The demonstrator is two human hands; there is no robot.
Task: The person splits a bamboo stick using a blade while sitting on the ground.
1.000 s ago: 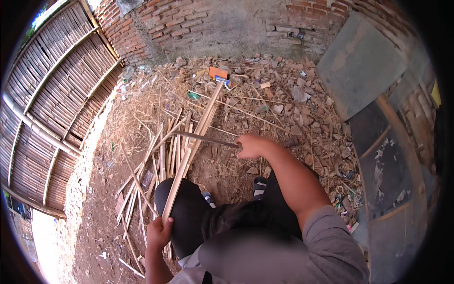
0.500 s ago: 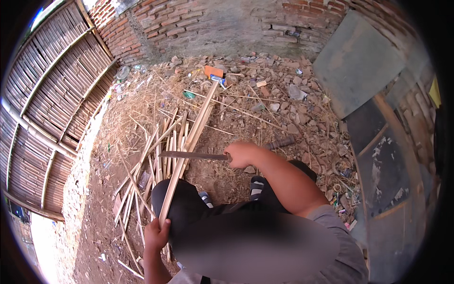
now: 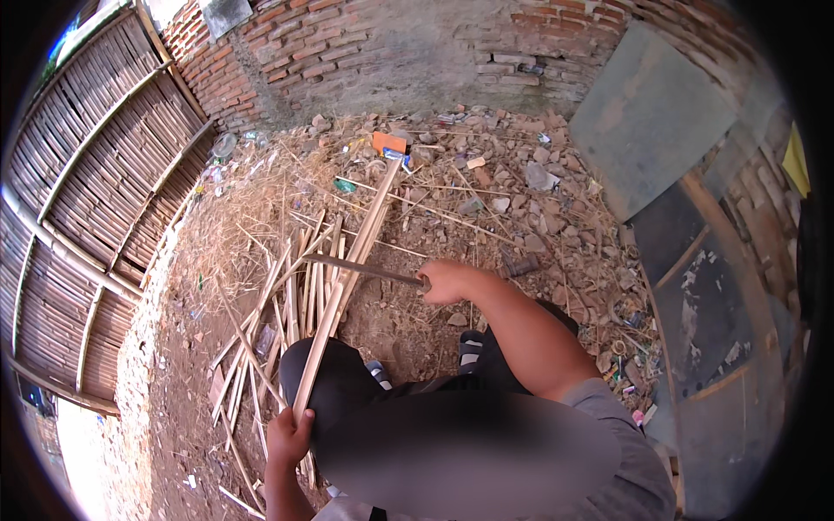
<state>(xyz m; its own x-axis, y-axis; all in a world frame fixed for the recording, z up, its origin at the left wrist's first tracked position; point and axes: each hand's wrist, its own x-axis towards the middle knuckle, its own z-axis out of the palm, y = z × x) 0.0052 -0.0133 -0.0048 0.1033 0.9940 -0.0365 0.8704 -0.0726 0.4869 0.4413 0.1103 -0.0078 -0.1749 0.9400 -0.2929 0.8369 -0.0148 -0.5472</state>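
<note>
A seated person's left hand (image 3: 288,436) pinches the near end of a long split-bamboo strip (image 3: 320,349) between thumb and fingers, while the right hand (image 3: 447,284) closes around the handle end of a long knife (image 3: 369,268). The strip runs up and away to the right from the left grip, passing over the left knee (image 3: 352,373), its far end beside a blue wrapper (image 3: 398,158) on the ground. The knife lies crosswise over the strip's middle, its tip pointing left; whether the edge touches the bamboo cannot be told. The right hand sits just right of the strip, nearer its middle than the left. Loose bamboo strips (image 3: 294,295) lie to the left. A clear plastic container (image 3: 224,146) rests near the brick wall (image 3: 330,56), its contents too small to make out.
</note>
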